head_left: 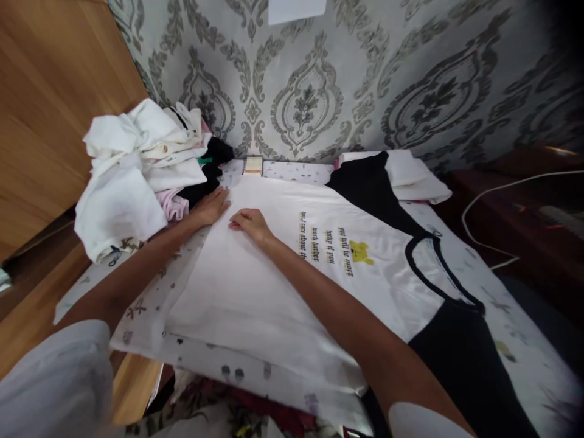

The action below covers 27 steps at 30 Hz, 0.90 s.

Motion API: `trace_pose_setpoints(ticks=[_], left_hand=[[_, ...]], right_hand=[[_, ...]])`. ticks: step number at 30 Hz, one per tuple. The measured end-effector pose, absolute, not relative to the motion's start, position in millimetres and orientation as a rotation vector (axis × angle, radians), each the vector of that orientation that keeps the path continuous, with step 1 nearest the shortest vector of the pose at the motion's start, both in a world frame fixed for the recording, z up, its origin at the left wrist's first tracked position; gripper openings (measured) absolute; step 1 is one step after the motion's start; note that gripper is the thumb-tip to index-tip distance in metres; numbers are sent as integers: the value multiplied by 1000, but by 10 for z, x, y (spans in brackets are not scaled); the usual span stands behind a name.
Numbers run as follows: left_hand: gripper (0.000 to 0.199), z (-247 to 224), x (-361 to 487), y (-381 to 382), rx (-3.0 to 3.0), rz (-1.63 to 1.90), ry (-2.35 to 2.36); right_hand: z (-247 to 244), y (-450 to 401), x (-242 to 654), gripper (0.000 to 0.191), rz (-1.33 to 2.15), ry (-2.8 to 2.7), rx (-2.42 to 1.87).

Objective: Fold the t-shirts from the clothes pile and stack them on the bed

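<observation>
A white T-shirt (255,274) with black sleeves, a black-edged collar, printed words and a yellow bear lies spread out, its collar toward the right. My left hand (213,207) rests with its fingers stretched out at the shirt's hem edge, close to the clothes pile. Just right of it, my right hand (250,225) is over the shirt near the hem, its fingers curled together; whether cloth is between them is too small to tell.
A heap of crumpled clothes (123,176) stands at the left by a wooden panel (55,91). A small box (253,165) sits near the patterned wall (305,97). Folded white cloth (417,176) lies at the back right, near a white cable (479,196).
</observation>
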<state>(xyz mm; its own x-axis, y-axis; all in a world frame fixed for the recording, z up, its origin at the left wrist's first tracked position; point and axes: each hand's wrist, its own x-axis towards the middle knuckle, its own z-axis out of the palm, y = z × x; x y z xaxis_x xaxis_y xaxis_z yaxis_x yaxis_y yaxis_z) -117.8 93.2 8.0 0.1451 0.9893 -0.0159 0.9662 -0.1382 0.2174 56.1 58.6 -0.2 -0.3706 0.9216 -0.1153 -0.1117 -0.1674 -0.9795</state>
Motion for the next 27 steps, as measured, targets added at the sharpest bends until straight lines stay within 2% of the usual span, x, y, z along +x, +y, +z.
trace_pose_setpoints(ticks=[6, 11, 16, 20, 23, 27], left_hand=[[62, 65, -905, 14, 2479, 203, 1597], [58, 53, -1183, -621, 2581, 103, 1510], [56, 185, -1525, -893, 2636, 137, 1445], [45, 395, -1407, -1133, 2648, 90, 1279], [40, 484, -1172, -1308, 2665, 23, 1078], [38, 475, -922, -1465, 2727, -6, 940]], right_hand=[[121, 163, 984, 26, 1193, -1903, -1031], [257, -575, 1841, 18, 920, -2222, -1074], [329, -1437, 2780, 23, 884, -2099, -1306], [156, -2111, 3341, 26, 421, -1815, -1693], [-20, -2544, 3458, 32, 152, -1707, -1841], [-194, -2875, 3216, 48, -24, -1769, -1853]])
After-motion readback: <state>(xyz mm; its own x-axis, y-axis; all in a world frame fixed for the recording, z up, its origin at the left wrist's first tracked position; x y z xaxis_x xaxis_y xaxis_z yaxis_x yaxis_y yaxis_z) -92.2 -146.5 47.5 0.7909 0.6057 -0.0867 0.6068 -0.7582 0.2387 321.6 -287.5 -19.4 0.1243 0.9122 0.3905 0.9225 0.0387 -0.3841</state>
